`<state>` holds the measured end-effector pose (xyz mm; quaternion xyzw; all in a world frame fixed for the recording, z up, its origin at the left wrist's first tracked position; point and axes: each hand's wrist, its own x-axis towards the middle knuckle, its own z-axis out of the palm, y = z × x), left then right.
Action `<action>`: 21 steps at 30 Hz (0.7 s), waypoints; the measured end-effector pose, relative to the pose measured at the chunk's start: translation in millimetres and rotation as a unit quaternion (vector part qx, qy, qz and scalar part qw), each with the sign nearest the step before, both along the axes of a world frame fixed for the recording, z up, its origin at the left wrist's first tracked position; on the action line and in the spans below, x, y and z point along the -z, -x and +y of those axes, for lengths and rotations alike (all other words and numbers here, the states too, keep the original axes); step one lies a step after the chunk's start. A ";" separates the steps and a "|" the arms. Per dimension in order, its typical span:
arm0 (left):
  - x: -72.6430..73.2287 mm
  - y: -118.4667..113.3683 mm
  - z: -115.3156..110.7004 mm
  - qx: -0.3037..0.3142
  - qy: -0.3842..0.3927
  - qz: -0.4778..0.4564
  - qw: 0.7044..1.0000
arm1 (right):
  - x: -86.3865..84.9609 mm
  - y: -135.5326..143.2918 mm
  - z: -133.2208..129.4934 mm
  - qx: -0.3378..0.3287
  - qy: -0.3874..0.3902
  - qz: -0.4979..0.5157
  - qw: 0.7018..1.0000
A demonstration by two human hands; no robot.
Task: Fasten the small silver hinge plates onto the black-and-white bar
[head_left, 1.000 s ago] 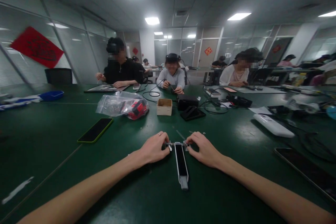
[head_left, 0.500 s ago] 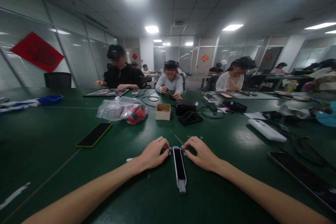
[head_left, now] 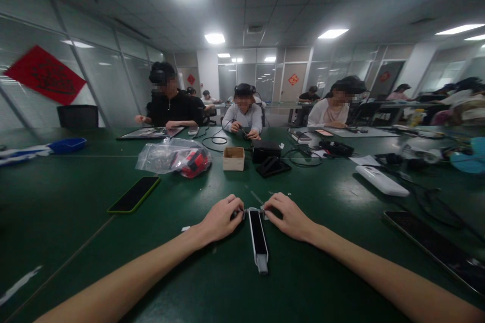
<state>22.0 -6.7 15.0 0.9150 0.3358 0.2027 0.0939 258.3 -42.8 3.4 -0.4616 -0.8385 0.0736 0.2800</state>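
A slim long device (head_left: pixel 258 234) with a white rim, a black face and a grey end piece (head_left: pixel 262 264) lies on the green table, its grey end toward me. Small metal fittings stick out on both sides of its far end. My left hand (head_left: pixel 223 218) pinches the fitting on the left, fingers closed. On the other side, my right hand (head_left: pixel 290 216) has thumb and forefinger closed on the right fitting (head_left: pixel 264 215). The fingertips partly hide both fittings. A thin clear strip (head_left: pixel 254 195) lies just beyond the device.
Beyond my hands sit a small cardboard box (head_left: pixel 233 159), a black stand (head_left: pixel 273 167) and a plastic bag (head_left: pixel 170 156) with something red inside. Phones lie at left (head_left: pixel 134 195) and right (head_left: pixel 432 245), near a white case (head_left: pixel 382 181) and cables. Several people work across the table.
The view has shifted slightly, so the scene sits a little further left and up. Both hands keep the same hold on the fittings.
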 end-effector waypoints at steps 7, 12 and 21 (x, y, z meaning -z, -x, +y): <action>0.0 1.3 -0.8 -0.009 0.003 0.018 1.000 | -1.9 1.8 -1.3 0.015 0.012 0.013 1.000; -2.1 0.4 -2.4 -0.013 0.005 0.020 1.000 | -2.0 1.1 -0.1 0.013 0.020 0.012 1.000; -2.4 0.2 -1.7 -0.012 0.010 0.018 1.000 | -4.3 2.0 -1.2 0.029 0.015 0.007 0.999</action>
